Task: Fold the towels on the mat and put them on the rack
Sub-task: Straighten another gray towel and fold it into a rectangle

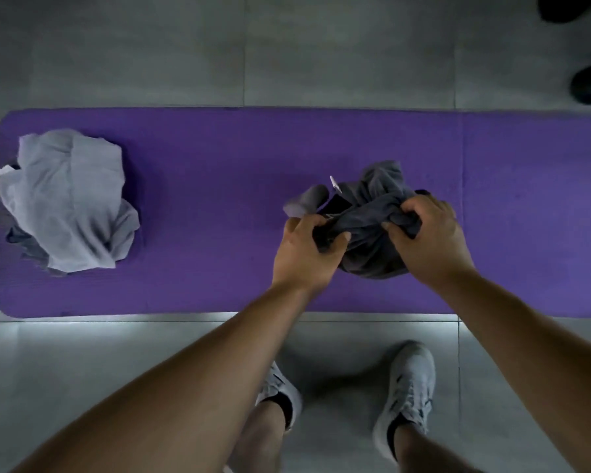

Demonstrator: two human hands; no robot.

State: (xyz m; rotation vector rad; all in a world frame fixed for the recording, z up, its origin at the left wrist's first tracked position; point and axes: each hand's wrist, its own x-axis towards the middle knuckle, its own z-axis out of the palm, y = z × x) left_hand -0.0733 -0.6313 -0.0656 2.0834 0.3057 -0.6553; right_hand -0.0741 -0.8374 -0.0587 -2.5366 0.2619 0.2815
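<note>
We hold the dark towel [365, 230] bunched at mid-mat [219, 186], left hand [304, 254] and right hand [427, 237] each curled tight around a fold. It looks soft, light and limp, so we should find corners. A pale towel [65, 199] lies crumpled far left.
</note>
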